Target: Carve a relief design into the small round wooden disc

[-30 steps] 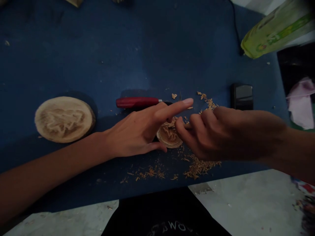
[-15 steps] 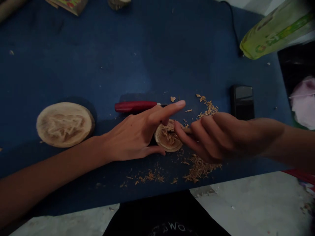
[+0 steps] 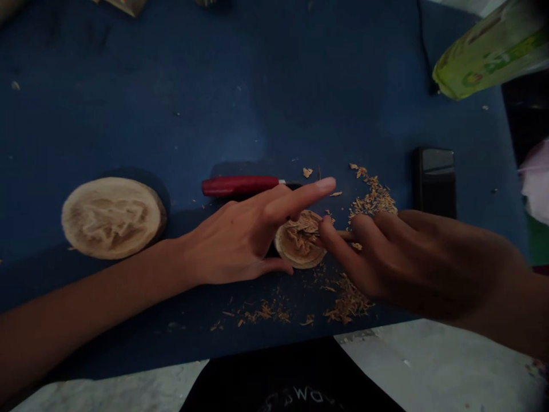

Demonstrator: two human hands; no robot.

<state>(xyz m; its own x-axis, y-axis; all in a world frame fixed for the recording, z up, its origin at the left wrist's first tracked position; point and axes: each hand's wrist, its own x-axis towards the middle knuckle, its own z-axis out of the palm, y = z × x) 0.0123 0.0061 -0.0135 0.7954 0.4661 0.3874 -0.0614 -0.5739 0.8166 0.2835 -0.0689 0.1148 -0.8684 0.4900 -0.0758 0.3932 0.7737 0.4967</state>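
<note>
A small round wood slice [image 3: 300, 247] with loose shavings in its carved top lies on the blue table [image 3: 266, 91]. My left hand [image 3: 244, 237] grips its left edge with thumb and lower fingers, while the index finger stretches out straight above it. My right hand [image 3: 398, 257] is closed around a thin wooden-handled carving tool [image 3: 343, 234], whose tip rests on the slice. The tool's handle is mostly hidden inside the fist.
A larger carved wood slice [image 3: 112, 216] lies at the left. A red-handled tool [image 3: 240, 185] sits just behind my left hand. Wood shavings [image 3: 347, 300] are scattered near the front edge. A dark phone [image 3: 434, 179] and a green packet [image 3: 489, 51] are at the right.
My right hand has shifted slightly right and nearer with the tool, and more shavings lie on the small slice. My left hand keeps its hold.
</note>
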